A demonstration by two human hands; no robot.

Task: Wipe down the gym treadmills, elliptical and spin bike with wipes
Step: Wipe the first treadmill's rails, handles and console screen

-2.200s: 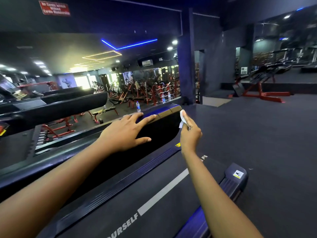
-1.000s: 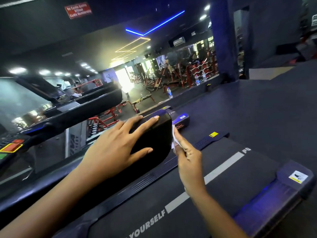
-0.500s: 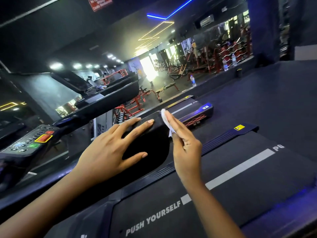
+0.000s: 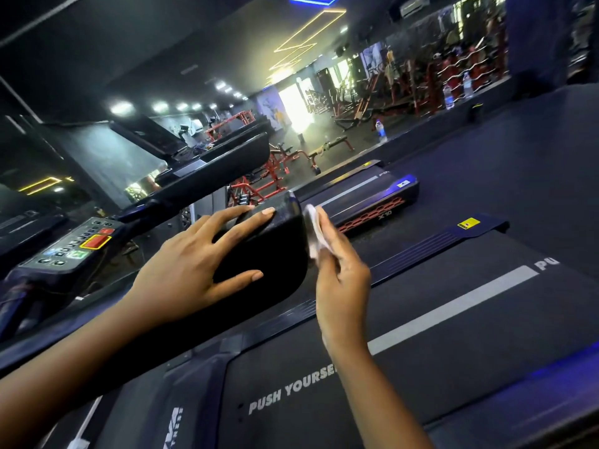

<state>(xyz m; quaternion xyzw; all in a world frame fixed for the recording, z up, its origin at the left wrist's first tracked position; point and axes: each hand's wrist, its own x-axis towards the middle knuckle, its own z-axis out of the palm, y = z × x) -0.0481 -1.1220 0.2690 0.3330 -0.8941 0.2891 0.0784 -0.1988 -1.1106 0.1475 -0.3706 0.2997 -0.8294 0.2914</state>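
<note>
My left hand [image 4: 197,264] lies open and flat on the side of the treadmill handrail [image 4: 275,251], steadying it; just right of it my right hand [image 4: 340,270] pinches the wipe [image 4: 312,231] against the rail's end. I judge I'm mid-wipe; next, drag it around that rounded end

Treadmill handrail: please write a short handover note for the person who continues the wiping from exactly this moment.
Left hand: flat on the side of the black handrail, fingers spread, holding nothing.
Right hand: holds the white wipe, pressed on the handrail's end cap.
Place: standing beside the treadmill belt; the console is at the left.
Done: which surfaces are already clean cannot be told.
Left: finish this end cap; console, belt sides and the next treadmill probably remain.
</note>
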